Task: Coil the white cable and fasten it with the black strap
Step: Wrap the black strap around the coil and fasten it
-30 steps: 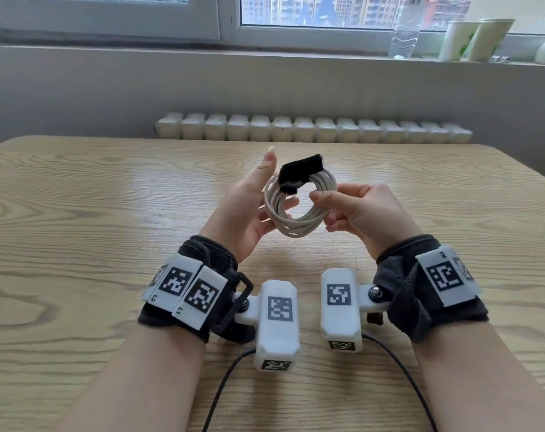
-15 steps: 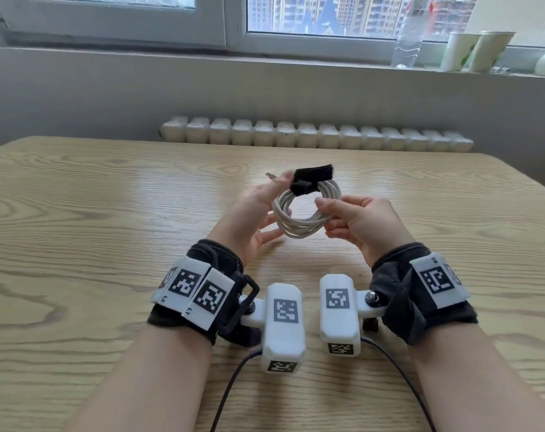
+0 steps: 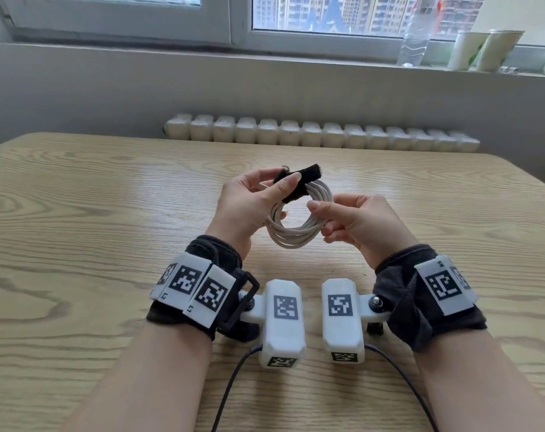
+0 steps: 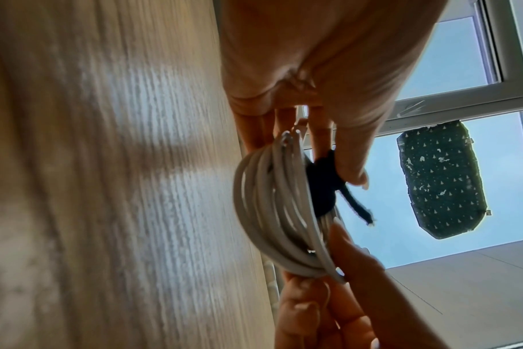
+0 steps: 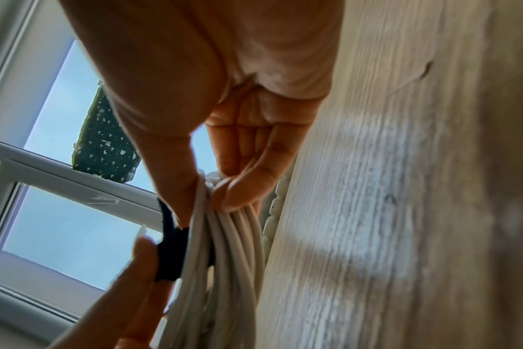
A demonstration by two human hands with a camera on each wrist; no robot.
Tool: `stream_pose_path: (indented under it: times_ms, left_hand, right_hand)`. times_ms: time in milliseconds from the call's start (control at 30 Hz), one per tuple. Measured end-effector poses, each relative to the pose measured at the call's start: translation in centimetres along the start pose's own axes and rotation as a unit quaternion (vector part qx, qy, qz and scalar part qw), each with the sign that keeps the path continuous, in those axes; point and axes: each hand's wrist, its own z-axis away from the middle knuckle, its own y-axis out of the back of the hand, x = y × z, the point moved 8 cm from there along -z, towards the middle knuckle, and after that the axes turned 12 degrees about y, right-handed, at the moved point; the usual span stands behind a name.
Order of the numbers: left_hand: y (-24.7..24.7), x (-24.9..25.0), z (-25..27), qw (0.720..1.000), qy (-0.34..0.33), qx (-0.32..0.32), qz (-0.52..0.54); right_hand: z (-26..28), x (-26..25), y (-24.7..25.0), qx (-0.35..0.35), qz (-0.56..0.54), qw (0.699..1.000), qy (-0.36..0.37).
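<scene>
The white cable is wound into a round coil held upright above the table, between both hands. A black strap wraps the top of the coil, with one free end sticking out to the right. My left hand pinches the strap against the coil with thumb and fingers; the left wrist view shows the thumb pressing the strap onto the cable. My right hand pinches the coil's right side; in the right wrist view its fingers clamp the cable beside the strap.
The wooden table spreads wide around the hands. A radiator runs behind its far edge. On the windowsill stand a clear bottle and two pale cups. Dark wires trail from the wrist cameras toward me.
My left thumb, raised and straight a second ago, has come down onto the strap and now pinches it against the coil. The right hand keeps its hold on the coil.
</scene>
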Motion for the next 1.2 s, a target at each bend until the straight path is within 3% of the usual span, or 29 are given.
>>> stream_pose_path:
  times_ms: [233, 467, 633, 767, 967, 1200]
  left_hand:
    - [0.8, 0.0, -0.2, 1.000, 0.001, 0.029, 0.009]
    - [1.8, -0.4, -0.8, 0.996, 0.014, 0.083, 0.010]
    - [2.0, -0.9, -1.0, 0.996, 0.030, 0.086, 0.011]
    - [2.2, -0.8, -1.0, 0.995, 0.042, 0.090, 0.016]
    - [3.2, -1.1, -1.4, 0.993, 0.054, 0.102, 0.038]
    - [3.9, -2.2, -1.9, 0.987, 0.103, 0.095, 0.083]
  right_hand:
    - [0.3, -0.1, -0.7, -0.038, 0.007, 0.999, -0.003]
    - [0.3, 0.0, -1.0, -0.042, 0.010, 0.999, -0.003]
    - [0.3, 0.0, -1.0, -0.038, -0.003, 0.999, -0.004]
    - [0.0, 0.4, -0.6, -0.007, -0.021, 1.000, -0.014]
    - [-1.5, 1.6, 1.3, 0.091, -0.052, 0.993, -0.053]
    - [-4.6, 3.2, 1.7, 0.110, -0.014, 0.989, -0.103]
